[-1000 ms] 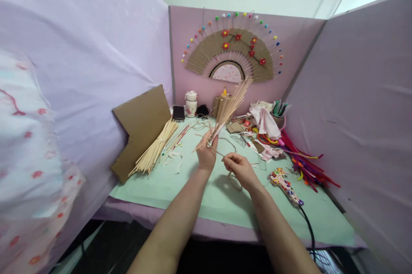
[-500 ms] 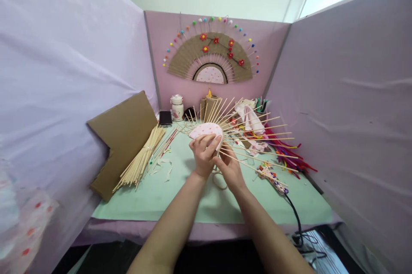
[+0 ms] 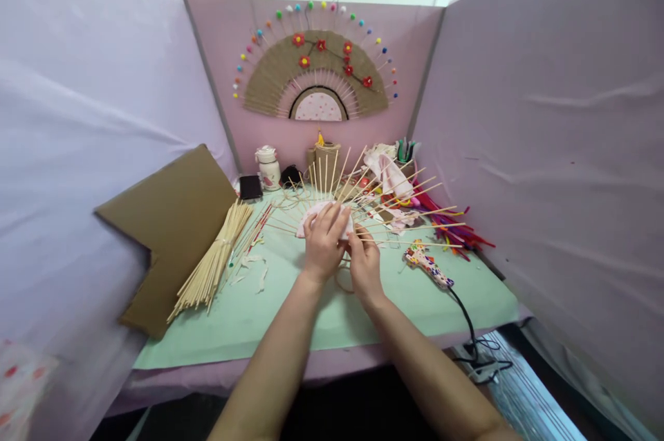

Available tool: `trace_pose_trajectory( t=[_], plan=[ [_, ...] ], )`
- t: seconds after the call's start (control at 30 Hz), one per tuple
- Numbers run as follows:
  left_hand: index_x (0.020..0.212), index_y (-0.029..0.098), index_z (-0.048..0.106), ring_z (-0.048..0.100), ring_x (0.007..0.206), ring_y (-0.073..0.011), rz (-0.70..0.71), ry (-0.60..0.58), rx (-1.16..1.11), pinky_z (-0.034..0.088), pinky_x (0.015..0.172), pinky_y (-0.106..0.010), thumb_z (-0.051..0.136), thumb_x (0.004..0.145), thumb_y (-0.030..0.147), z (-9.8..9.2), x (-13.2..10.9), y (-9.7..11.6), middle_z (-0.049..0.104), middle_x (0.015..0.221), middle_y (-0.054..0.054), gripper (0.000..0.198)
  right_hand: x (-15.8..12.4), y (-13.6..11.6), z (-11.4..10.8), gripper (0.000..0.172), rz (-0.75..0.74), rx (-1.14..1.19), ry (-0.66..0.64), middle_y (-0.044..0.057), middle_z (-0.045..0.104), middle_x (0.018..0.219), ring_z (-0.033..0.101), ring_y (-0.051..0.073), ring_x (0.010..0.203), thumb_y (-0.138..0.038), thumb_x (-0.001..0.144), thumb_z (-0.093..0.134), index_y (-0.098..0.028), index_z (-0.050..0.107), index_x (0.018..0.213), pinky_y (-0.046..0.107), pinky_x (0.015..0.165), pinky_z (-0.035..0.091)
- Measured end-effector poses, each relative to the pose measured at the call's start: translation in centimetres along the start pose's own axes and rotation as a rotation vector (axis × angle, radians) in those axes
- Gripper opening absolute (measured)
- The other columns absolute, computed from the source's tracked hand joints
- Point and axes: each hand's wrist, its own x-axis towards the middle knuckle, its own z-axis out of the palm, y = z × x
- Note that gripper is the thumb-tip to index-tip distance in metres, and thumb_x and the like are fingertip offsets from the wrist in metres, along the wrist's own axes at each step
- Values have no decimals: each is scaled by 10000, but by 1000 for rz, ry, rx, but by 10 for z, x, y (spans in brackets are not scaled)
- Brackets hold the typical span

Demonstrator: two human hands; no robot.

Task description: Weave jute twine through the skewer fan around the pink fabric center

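A pink spotted half-round fan base [image 3: 310, 215] is held up above the middle of the table, with thin wooden sticks [image 3: 409, 200] fanning out from its curved edge. My left hand [image 3: 324, 242] is closed on the base, its fingers lying across the front face. At the lower right corner, my right hand [image 3: 365, 263] pinches the base close to the lowest sticks; its fingertips are partly hidden. Below the hands hangs a loop of tan cord [image 3: 343, 282]. The back of the base is out of sight.
Left stand folded cardboard [image 3: 176, 220] and a bundle of sticks [image 3: 215, 258]. A patterned glue gun [image 3: 428, 265] with a black cable lies right, near colourful pipe cleaners [image 3: 446, 220]. Behind are a white bottle [image 3: 268, 168], a twine roll [image 3: 328, 159] and a finished fan [image 3: 316, 74] on the partition.
The fan base has turned and flattened, so its right-hand sticks now point more sideways than downward. My right hand has shifted to the base's lower right corner. The view has moved slightly.
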Motion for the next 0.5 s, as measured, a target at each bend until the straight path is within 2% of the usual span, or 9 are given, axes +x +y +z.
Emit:
trace_pose_trajectory(
  t=[0.13, 0.23, 0.43, 0.5],
  plan=[
    [1406, 218, 462, 448, 1360, -214, 57, -155, -74, 306, 1123, -425, 481, 871, 131, -4, -5, -6, 524, 1432, -119, 543, 2, 0, -8, 363, -22, -74, -28, 80, 656, 1210, 602, 217, 1106, -390, 891, 525, -194, 621, 1181, 391, 975, 476],
    [1437, 202, 419, 420, 1383, -200, 98, -195, -103, 333, 1130, -423, 413, 884, 95, -1, -9, -10, 511, 1441, -129, 563, 8, -5, -16, 338, -43, -149, -37, 73, 675, 1158, 608, 212, 1082, -404, 897, 504, -192, 635, 1124, 388, 976, 476],
    [1436, 200, 417, 476, 1343, -217, 115, -50, -21, 376, 1114, -431, 398, 948, 176, 5, 6, -7, 550, 1401, -138, 489, 10, -23, -16, 386, -71, -248, -143, 65, 678, 1008, 638, 189, 895, -432, 833, 633, -182, 548, 1115, 337, 805, 533],
    [1446, 194, 404, 473, 1346, -217, 114, 6, 5, 368, 1121, -432, 391, 945, 156, 3, 14, -7, 552, 1398, -139, 503, 4, -29, -12, 384, -141, -246, -109, 38, 665, 921, 630, 173, 830, -386, 821, 663, -191, 525, 1122, 322, 772, 532]
  ],
)
